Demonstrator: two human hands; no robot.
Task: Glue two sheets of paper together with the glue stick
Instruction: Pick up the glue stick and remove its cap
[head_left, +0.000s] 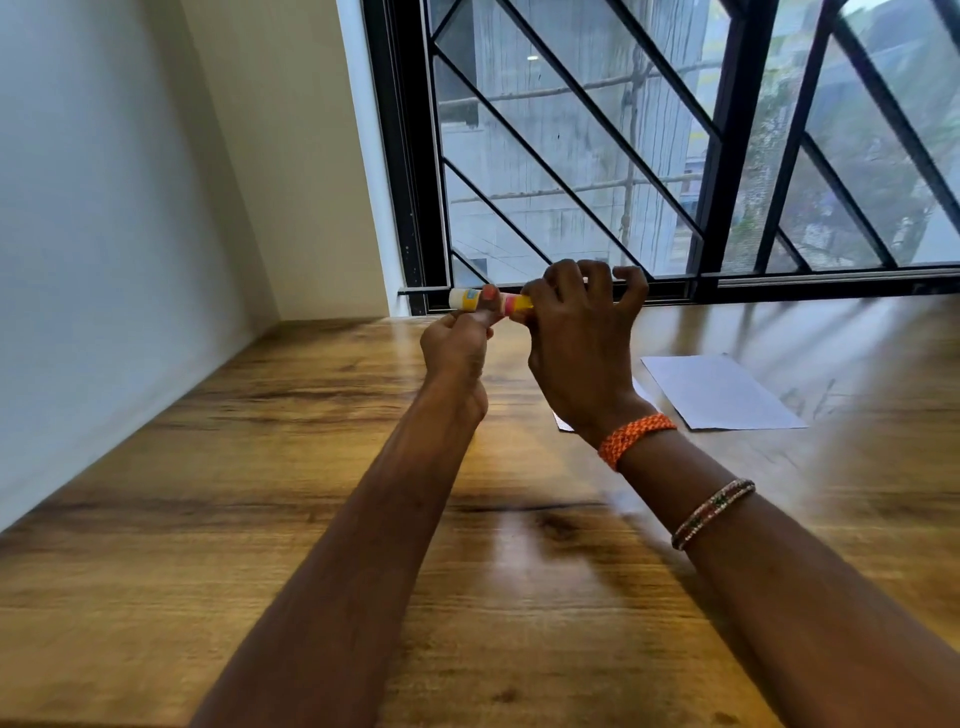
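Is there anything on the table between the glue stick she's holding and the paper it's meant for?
Nothing visible. Both hands hold the glue stick up above the table, and the paper lies flat to its right. Only the right hand itself sits between them.

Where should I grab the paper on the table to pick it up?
Grab the sheet of paper by its near right corner, coming from the right side. It lies flat on the table, so you need to slip a fingertip under an edge, and that corner is bare. Both hands are busy with the glue stick.
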